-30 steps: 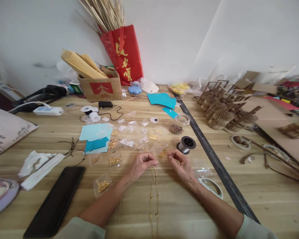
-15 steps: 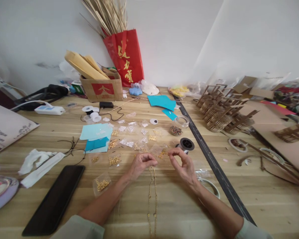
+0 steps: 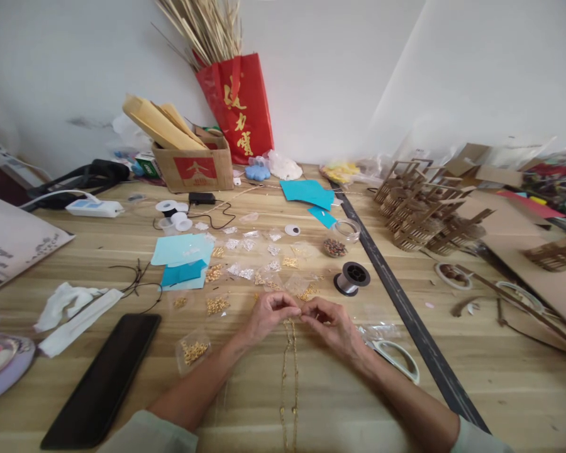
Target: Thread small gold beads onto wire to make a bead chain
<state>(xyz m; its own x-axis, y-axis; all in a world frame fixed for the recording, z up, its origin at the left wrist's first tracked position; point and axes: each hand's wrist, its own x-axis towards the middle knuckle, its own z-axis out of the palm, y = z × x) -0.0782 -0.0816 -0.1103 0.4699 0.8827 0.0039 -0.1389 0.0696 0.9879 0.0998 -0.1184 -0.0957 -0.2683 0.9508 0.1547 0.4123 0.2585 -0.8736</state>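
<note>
Left of the spool [image 3: 352, 279], a chain [image 3: 295, 377] is pinched by the left hand [image 3: 268, 313]; the right hand [image 3: 332, 322] is narrowed, contents unclear.

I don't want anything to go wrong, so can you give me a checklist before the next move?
1. Left hand pinching at the gold chain's far end: ok.
2. Right hand fingertips close to the left's: ok.
3. Right hand gripping the chain too: cannot tell, too small.
4. Wire spool apart from both hands: ok.
5. White loop handle fully uncovered: not ok, the right forearm hides part.
</note>
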